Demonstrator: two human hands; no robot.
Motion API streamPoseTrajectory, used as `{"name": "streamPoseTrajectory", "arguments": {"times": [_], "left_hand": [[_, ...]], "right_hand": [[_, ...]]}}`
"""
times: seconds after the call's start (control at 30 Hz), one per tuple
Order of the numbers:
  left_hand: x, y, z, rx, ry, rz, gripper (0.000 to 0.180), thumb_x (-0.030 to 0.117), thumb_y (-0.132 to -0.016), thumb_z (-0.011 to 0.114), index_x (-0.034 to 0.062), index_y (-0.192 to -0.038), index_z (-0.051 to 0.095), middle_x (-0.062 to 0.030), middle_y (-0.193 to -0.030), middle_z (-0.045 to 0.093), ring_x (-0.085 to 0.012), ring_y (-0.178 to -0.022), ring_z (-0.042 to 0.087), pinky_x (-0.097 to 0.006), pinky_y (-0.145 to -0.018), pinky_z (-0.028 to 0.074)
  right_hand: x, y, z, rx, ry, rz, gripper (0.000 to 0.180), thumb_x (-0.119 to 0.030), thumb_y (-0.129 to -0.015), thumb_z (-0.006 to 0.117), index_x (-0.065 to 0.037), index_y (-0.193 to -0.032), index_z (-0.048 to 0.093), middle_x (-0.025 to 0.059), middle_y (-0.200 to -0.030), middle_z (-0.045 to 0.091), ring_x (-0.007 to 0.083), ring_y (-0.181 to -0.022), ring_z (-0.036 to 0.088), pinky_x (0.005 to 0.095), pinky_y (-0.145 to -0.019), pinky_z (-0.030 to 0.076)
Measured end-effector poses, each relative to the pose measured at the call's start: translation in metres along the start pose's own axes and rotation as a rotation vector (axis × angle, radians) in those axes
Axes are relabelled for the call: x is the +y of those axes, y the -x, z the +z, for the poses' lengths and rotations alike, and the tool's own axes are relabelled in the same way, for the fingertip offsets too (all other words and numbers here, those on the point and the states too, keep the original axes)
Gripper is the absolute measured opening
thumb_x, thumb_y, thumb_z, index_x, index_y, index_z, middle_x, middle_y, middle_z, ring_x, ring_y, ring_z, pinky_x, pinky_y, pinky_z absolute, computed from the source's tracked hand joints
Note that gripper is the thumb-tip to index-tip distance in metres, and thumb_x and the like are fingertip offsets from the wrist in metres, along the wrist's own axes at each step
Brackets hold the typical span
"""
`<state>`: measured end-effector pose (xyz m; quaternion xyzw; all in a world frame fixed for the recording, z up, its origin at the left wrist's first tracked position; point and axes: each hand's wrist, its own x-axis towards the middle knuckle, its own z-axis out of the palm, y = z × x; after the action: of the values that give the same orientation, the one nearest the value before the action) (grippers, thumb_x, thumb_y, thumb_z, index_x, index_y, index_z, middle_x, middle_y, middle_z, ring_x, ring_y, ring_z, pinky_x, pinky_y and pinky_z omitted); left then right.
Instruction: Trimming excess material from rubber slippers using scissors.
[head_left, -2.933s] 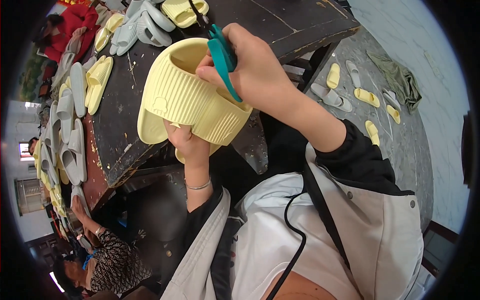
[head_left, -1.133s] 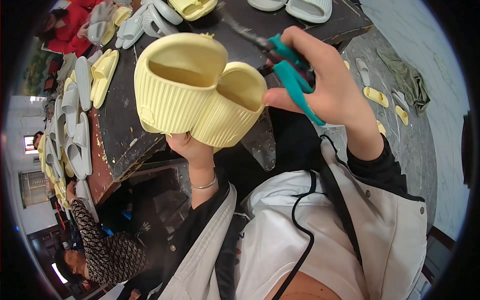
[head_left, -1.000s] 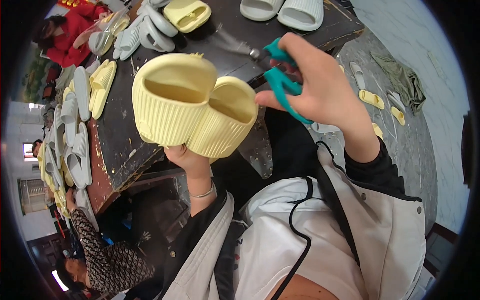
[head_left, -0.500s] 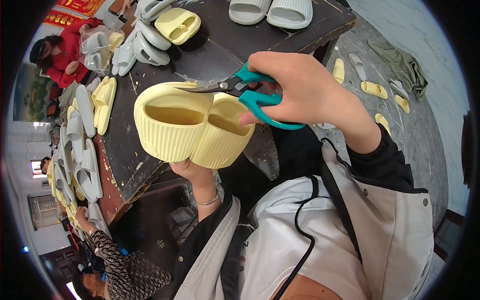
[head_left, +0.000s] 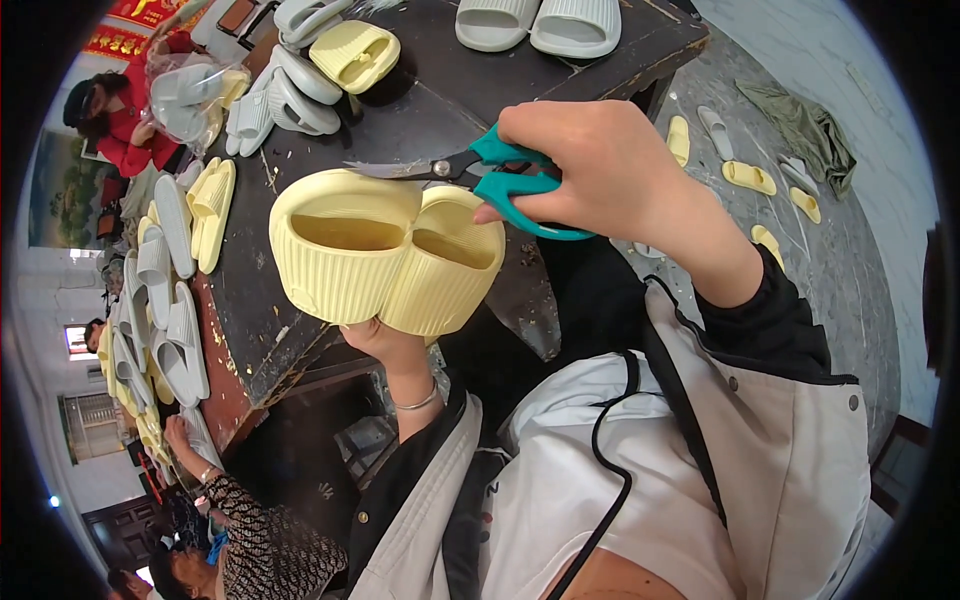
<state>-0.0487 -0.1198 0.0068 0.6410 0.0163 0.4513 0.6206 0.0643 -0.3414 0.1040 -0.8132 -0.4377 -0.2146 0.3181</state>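
Yellow slippers (head_left: pixel 385 255), a ribbed pair held together with their openings facing up, sit in mid-air just near the edge of the dark tabletop (head_left: pixel 440 110); the left hand (head_left: pixel 385 335) supports them from below, its fingers hidden under the soles but clearly gripping the pair, a thin bracelet showing on the wrist; the right hand (head_left: pixel 590 170) is closed around the teal handles of a pair of scissors (head_left: pixel 470 175), with fingers threaded through the loops; the metal blades point left and lie across the far rim of the slippers, touching or just above it; whether the blades are parted cannot be told.

On the tabletop farther off, a single yellow slipper (head_left: pixel 355 55) lies at the far left beside several grey slippers (head_left: pixel 285 90), and a pale grey pair (head_left: pixel 540 22) rests at the far edge; small scraps dot the dark surface; to the left, rows of grey and yellow slippers (head_left: pixel 170 270) stand along a reddish bench edge; a person in red (head_left: pixel 125 125) is at the far left, and another person's patterned sleeve (head_left: pixel 250 545) shows at the near left; to the right, the grey floor (head_left: pixel 850 260) carries scattered yellow slippers (head_left: pixel 745 175) and an olive cloth (head_left: pixel 800 125).
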Motion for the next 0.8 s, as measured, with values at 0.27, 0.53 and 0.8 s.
{"name": "streamPoseTrajectory", "arguments": {"times": [0.27, 0.53, 0.8], "left_hand": [[0.001, -0.002, -0.008, -0.150, -0.384, 0.120, 0.037, 0.013, -0.094, 0.055, -0.0066, -0.125, 0.058, -0.0184, -0.125, 0.062, -0.0282, -0.107, 0.064, -0.040, -0.093, 0.053], [-0.003, 0.001, -0.004, 0.017, 0.085, -0.078, 0.036, 0.007, -0.085, 0.068, -0.0041, -0.119, 0.063, -0.0147, -0.116, 0.067, -0.0228, -0.101, 0.066, -0.035, -0.090, 0.052], [-0.006, 0.001, -0.007, -0.006, 0.037, -0.041, 0.036, 0.006, -0.085, 0.069, -0.0038, -0.119, 0.063, -0.0147, -0.117, 0.067, -0.0234, -0.102, 0.066, -0.036, -0.090, 0.052]], "right_hand": [[0.003, -0.001, -0.002, 0.047, -0.091, 0.179, 0.052, -0.052, -0.076, 0.074, -0.005, -0.088, 0.055, 0.0082, -0.079, 0.062, 0.0317, -0.073, 0.064, 0.0388, -0.060, 0.050], [-0.006, -0.002, -0.001, -0.046, -0.042, 0.045, 0.056, -0.048, -0.068, 0.083, -0.005, -0.090, 0.055, 0.0079, -0.077, 0.060, 0.0252, -0.068, 0.064, 0.0313, -0.057, 0.049], [-0.002, -0.003, -0.003, -0.041, -0.003, 0.021, 0.052, -0.048, -0.070, 0.082, -0.007, -0.087, 0.056, 0.0072, -0.071, 0.057, 0.0273, -0.063, 0.060, 0.0323, -0.053, 0.045]]}}
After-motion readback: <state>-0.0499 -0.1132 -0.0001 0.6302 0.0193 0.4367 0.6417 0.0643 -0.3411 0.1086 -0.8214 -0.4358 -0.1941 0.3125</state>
